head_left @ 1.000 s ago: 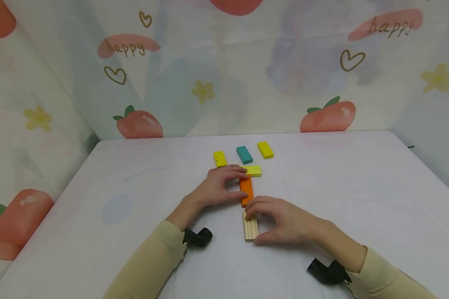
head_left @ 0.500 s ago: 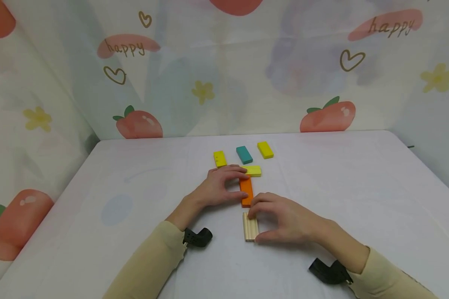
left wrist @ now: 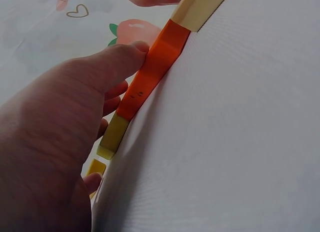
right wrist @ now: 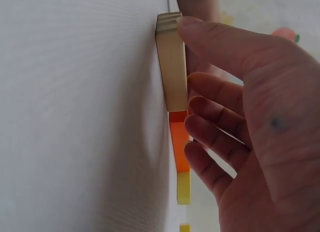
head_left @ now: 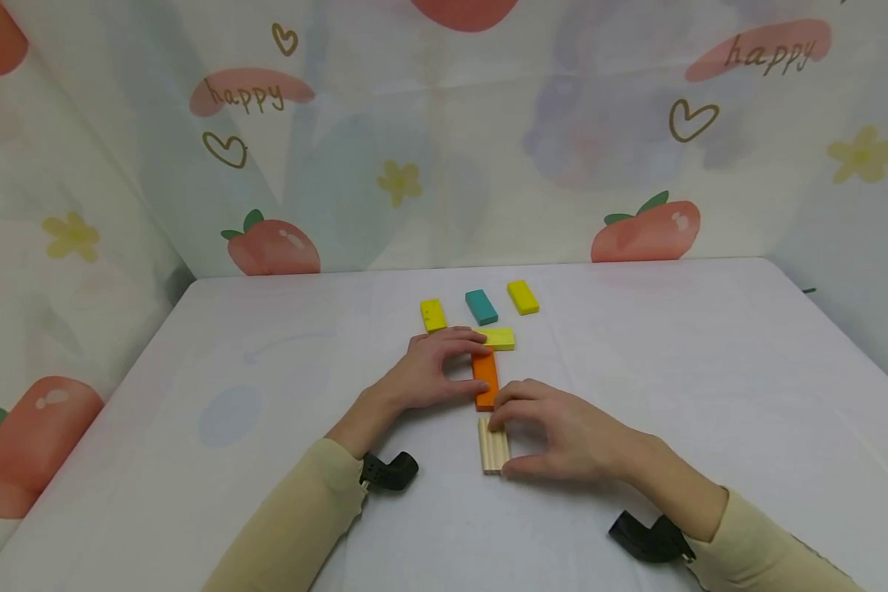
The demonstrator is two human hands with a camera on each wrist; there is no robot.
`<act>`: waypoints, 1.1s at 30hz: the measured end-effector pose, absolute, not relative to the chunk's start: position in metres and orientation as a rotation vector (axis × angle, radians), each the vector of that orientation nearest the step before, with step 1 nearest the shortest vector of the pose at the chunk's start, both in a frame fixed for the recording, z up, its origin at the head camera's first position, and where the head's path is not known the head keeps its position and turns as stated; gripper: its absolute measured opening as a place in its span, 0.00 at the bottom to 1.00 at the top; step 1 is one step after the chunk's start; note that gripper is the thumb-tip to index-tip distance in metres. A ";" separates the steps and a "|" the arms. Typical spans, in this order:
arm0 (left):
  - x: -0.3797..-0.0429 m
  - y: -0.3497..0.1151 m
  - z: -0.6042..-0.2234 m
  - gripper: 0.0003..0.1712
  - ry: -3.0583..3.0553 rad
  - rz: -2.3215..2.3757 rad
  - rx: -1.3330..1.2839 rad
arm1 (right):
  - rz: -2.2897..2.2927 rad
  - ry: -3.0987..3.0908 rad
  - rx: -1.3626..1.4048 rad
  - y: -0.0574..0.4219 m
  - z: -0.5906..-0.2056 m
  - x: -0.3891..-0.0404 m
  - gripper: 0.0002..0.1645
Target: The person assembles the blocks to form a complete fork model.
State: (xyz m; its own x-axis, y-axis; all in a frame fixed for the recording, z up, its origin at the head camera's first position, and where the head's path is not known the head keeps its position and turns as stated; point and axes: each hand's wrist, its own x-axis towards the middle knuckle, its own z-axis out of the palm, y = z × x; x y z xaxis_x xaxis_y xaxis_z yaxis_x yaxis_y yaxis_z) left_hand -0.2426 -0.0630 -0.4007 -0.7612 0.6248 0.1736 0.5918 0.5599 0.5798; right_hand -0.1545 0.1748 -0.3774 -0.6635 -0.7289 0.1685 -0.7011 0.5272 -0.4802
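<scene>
In the head view a row of blocks runs away from the person in the middle of the table. My left hand point(head_left: 437, 370) grips an orange block point(head_left: 486, 374), thumb towards its near end and fingertips at its far end. A plain wooden block point(head_left: 492, 452) with a grooved top lies just nearer, and my right hand point(head_left: 570, 432) holds it by its two ends. Beyond the orange block a yellow-green block point(head_left: 500, 339) lies crosswise, partly hidden by the left fingers. The right wrist view shows the wooden block point(right wrist: 172, 66) next to the orange one point(right wrist: 180, 142).
Farther back lie a yellow block point(head_left: 432, 314) with dots, a teal block point(head_left: 482, 307) and another yellow block point(head_left: 523, 297). A white cloth point(head_left: 673, 370) covers the table. Behind it hangs a printed curtain point(head_left: 474, 205). Each wrist carries a black device point(head_left: 390, 471).
The wooden block has slid very slightly away from the person, narrowing its gap to the orange block. My right fingers have shifted a little to the right. The left hand stays in place.
</scene>
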 end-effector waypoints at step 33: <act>-0.242 -0.063 -0.401 0.25 2.760 0.942 1.078 | -0.763 2.721 -1.210 0.174 -0.377 -0.159 0.20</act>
State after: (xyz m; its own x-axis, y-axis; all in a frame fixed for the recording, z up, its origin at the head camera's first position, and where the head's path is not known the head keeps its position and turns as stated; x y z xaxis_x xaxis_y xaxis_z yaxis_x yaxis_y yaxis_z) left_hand -0.2422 -0.0633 -0.4009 -0.7593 0.6250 0.1811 0.6054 0.5764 0.5489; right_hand -0.1593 0.1741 -0.3765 -0.6879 -0.7130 0.1354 -0.6795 0.5672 -0.4653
